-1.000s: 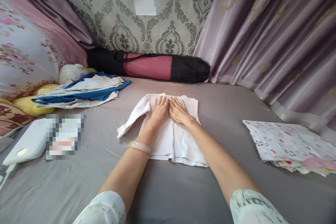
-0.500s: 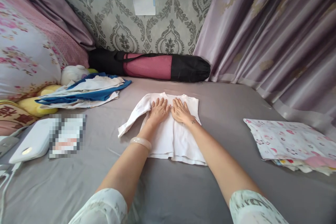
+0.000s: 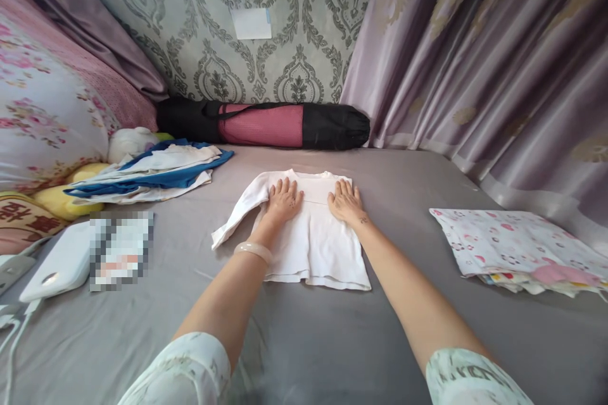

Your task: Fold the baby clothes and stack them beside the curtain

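Grey sheet (image 3: pixel 304 342), lightly wrinkled. Left hand (image 3: pixel 285 200) and right hand (image 3: pixel 345 204): palms down, fingers slightly spread, on one flat white shirt (image 3: pixel 311 240), centre. Outward: one layered blue-and-white clothes heap (image 3: pixel 156 168), left; one printed cloth stack (image 3: pixel 513 240), right; one cylindrical black-and-pink bag (image 3: pixel 263 125), upper centre.

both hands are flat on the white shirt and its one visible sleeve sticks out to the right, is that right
Not quite: the head view shows the one visible sleeve of the white shirt sticking out to the left. The rest holds: the left hand and right hand are both flat on the shirt.
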`<state>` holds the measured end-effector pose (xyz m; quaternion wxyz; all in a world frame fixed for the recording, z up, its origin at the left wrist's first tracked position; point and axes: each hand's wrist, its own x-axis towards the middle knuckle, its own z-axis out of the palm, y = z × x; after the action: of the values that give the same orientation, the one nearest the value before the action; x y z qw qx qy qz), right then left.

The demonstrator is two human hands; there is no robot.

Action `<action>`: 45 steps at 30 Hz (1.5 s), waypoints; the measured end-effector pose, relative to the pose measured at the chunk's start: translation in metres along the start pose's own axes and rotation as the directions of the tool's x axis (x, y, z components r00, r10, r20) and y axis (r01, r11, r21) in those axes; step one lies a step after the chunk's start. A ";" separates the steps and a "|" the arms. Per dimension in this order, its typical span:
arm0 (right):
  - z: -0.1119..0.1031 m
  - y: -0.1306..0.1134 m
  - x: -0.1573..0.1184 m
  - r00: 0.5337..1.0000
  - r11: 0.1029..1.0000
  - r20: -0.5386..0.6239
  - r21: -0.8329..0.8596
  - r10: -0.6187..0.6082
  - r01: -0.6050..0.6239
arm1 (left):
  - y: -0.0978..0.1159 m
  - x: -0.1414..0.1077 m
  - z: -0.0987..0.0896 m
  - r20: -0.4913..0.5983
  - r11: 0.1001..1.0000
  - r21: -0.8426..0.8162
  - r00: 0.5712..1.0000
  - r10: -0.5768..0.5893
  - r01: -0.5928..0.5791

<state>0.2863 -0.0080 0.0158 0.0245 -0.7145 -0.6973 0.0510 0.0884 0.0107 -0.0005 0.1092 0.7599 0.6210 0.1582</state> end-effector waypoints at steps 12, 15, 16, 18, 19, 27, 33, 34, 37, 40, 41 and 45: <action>0.001 0.010 0.001 1.000 0.999 0.001 -0.024 0.022 -0.022 | 0.009 -0.010 -0.024 0.233 0.991 0.136 0.972 -0.029 -0.003; -0.001 0.011 0.003 1.000 1.000 0.020 -0.020 0.024 -0.023 | 0.005 -0.032 -0.044 0.305 0.993 0.085 0.951 0.050 -0.079; -0.001 0.011 0.004 0.999 1.000 0.029 -0.014 0.027 -0.026 | 0.003 -0.042 -0.053 0.318 0.991 0.035 0.941 0.114 -0.132; -0.003 0.011 0.005 0.999 1.000 0.043 -0.008 0.029 -0.029 | -0.002 -0.065 -0.074 0.279 0.964 -0.128 0.924 0.261 -0.234; -0.004 0.010 0.005 0.999 1.000 0.039 -0.013 0.024 -0.023 | -0.006 -0.075 -0.085 0.228 0.944 -0.213 0.926 0.300 -0.253; -0.016 -0.019 -0.004 0.965 0.987 -0.208 -0.055 -0.161 0.153 | -0.083 -0.109 -0.130 -0.245 0.940 -0.325 0.951 -0.190 0.104; -0.020 -0.067 -0.003 0.931 0.944 -0.213 0.082 -0.298 0.320 | -0.129 -0.117 -0.120 -0.136 0.917 -0.202 0.917 -0.374 0.344; -0.020 -0.076 -0.002 0.932 0.939 -0.205 0.113 -0.298 0.325 | -0.130 -0.119 -0.119 -0.114 0.915 -0.193 0.918 -0.380 0.355; -0.015 -0.104 0.001 0.932 0.920 -0.210 0.202 -0.295 0.336 | -0.127 -0.121 -0.114 -0.040 0.919 -0.153 0.927 -0.374 0.364; -0.007 -0.126 0.009 0.926 0.884 -0.214 0.293 -0.310 0.364 | -0.122 -0.121 -0.113 0.022 0.925 -0.093 0.930 -0.367 0.367; -0.004 -0.131 0.012 0.926 0.870 -0.214 0.327 -0.311 0.368 | -0.120 -0.121 -0.112 0.039 0.927 -0.081 0.930 -0.365 0.367; 0.004 -0.146 0.028 0.924 0.823 -0.238 0.425 -0.301 0.377 | -0.112 -0.122 -0.112 0.087 0.939 -0.052 0.938 -0.335 0.340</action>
<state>0.1416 0.0234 0.0266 0.2586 -0.5538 -0.7766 0.1529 -0.0776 -0.0896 0.0495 0.1838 0.6434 0.7320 0.1282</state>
